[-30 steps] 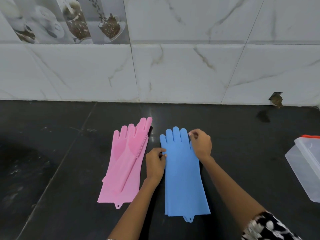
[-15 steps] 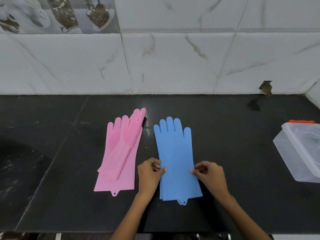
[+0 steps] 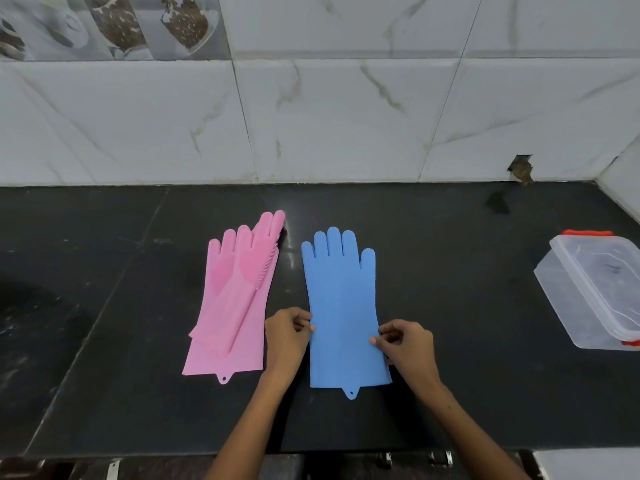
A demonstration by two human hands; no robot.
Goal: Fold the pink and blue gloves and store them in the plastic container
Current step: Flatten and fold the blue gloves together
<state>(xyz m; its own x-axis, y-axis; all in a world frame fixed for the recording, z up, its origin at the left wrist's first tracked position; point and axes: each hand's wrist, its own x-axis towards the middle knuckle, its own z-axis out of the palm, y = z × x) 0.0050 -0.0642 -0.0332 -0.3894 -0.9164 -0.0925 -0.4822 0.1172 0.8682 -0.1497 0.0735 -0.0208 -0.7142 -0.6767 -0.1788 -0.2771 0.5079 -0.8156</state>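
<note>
Blue gloves (image 3: 341, 306) lie flat mid-counter (image 3: 450, 375), fingers toward the wall. Left hand (image 3: 287, 336) pinches their left edge, right hand (image 3: 407, 348) pinches the right edge. Pink gloves (image 3: 235, 303) lie just left, untouched. The container (image 3: 561, 306) sits at the right edge.

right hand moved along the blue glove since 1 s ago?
Yes. The right hand went from the blue glove's fingertip end down to its right edge near the cuff, toward the person.
</note>
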